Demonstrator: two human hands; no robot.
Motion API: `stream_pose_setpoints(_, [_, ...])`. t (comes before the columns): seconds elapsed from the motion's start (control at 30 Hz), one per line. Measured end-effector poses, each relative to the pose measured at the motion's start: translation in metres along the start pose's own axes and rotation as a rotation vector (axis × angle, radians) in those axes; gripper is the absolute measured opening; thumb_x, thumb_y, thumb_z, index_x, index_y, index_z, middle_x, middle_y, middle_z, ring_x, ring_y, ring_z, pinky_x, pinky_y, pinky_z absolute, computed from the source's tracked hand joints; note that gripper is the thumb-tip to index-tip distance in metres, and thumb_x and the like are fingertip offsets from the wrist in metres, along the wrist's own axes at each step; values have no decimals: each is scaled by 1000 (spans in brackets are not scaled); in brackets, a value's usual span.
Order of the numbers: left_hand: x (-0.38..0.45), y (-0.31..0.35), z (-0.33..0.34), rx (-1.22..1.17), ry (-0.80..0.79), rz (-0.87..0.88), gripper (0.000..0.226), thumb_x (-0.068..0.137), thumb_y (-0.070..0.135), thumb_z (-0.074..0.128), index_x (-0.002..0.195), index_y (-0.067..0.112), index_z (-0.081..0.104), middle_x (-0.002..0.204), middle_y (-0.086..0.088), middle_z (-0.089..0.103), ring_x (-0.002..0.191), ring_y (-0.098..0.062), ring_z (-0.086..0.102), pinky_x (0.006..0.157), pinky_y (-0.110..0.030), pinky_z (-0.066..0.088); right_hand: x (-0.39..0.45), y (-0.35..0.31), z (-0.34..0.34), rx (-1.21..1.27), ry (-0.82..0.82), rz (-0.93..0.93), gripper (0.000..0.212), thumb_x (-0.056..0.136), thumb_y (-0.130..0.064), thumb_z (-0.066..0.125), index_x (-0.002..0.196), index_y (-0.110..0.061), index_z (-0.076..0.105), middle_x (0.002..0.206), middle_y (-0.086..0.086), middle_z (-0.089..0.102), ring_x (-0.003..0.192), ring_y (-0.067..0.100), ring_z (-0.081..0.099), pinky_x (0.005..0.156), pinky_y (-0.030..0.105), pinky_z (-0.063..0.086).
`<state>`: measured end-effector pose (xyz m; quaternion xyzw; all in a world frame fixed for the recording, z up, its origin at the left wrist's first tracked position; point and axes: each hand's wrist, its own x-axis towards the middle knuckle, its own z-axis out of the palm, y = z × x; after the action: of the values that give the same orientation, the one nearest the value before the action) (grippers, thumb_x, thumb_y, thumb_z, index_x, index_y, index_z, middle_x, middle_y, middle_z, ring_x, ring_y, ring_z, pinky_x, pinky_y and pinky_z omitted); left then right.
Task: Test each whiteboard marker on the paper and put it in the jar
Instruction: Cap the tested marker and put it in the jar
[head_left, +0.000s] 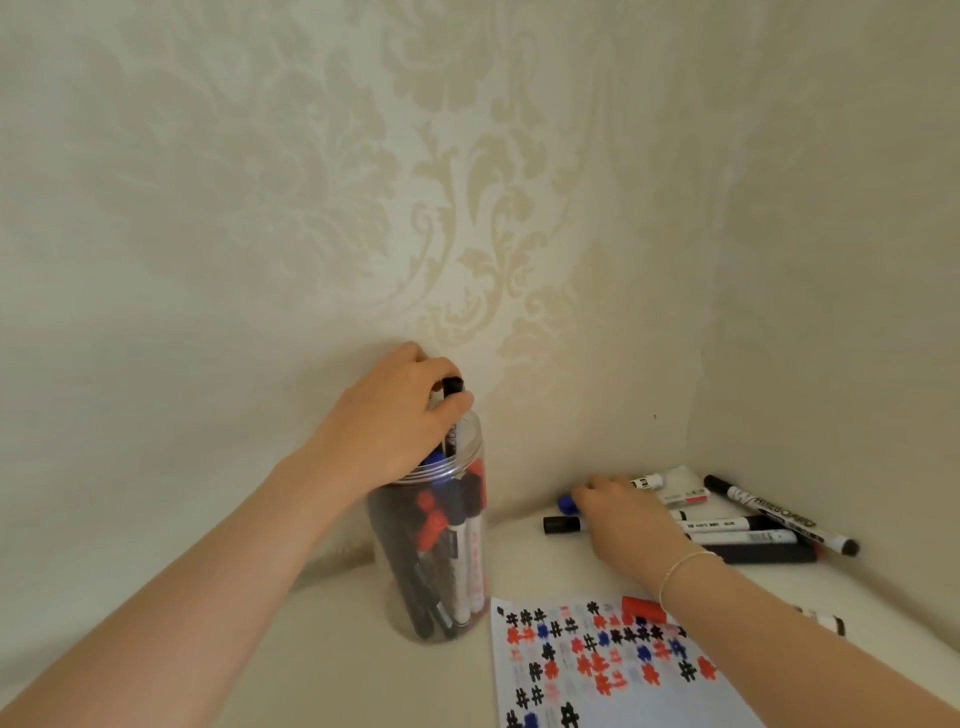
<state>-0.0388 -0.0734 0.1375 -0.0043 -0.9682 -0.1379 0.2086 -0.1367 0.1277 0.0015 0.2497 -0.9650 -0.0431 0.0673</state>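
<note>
A clear plastic jar (470, 582) stands left of centre and holds several markers with black, red and blue caps. Above its mouth my left hand (395, 415) pinches a black-capped marker (451, 410), upright and partly inside the jar. To the right, my right hand (623, 525) rests on a pile of loose markers (753, 525) in the corner, its fingers over a blue-capped marker (567, 503) and a black-capped one (561, 525). The paper (613, 670), at the bottom right, is covered with black, red and blue hash marks.
A red cap or marker (644, 609) lies on the paper's upper edge, partly under my right forearm. Another marker (826, 621) lies behind that forearm. Patterned walls meet in a corner close behind the pile and the jar.
</note>
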Motion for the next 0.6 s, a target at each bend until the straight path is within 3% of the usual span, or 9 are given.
stream_pose_setpoints(0.13, [3,3,0,176,-44,7,45,99,44,35,97,20,72,86,4,48,80,-15,52,72,-32,43,4,-5,2,7,43,-72,31,91,-4,45,119,-11,54,122,8,49,114,27,46,86,35,42])
stream_pose_setpoints(0.23, [5,7,-2,176,-46,26,30,98,39,44,111,19,63,87,4,62,83,-18,58,75,-32,47,0,-6,5,65,133,-116,25,87,-7,48,111,-10,54,117,8,48,110,27,46,86,33,37])
stream_pose_setpoints(0.3, [5,8,-8,109,-36,16,23,92,44,54,101,22,54,86,4,64,79,-16,60,74,-35,51,-2,-6,8,140,264,-173,23,80,-6,55,103,-8,57,107,9,52,102,30,51,80,34,36])
stream_pose_setpoints(0.4, [6,9,-21,19,-177,9,15,85,39,66,82,25,63,83,8,66,76,-8,62,67,-25,48,-5,-8,-3,379,360,-160,15,82,-8,55,97,-11,52,92,7,57,84,27,54,66,31,34])
stream_pose_setpoints(0.5, [11,10,-23,0,-248,16,3,80,27,73,78,28,72,82,11,71,75,1,62,61,-13,43,-8,-14,-18,763,363,-120,12,90,-13,51,95,-17,41,81,5,56,68,22,52,57,34,39])
stream_pose_setpoints(0.6, [15,10,-17,31,-283,16,5,79,24,72,80,28,75,82,11,73,79,-1,65,68,-17,48,-14,-22,-27,1076,406,-135,13,94,-17,49,98,-28,43,78,1,56,62,13,48,57,32,43])
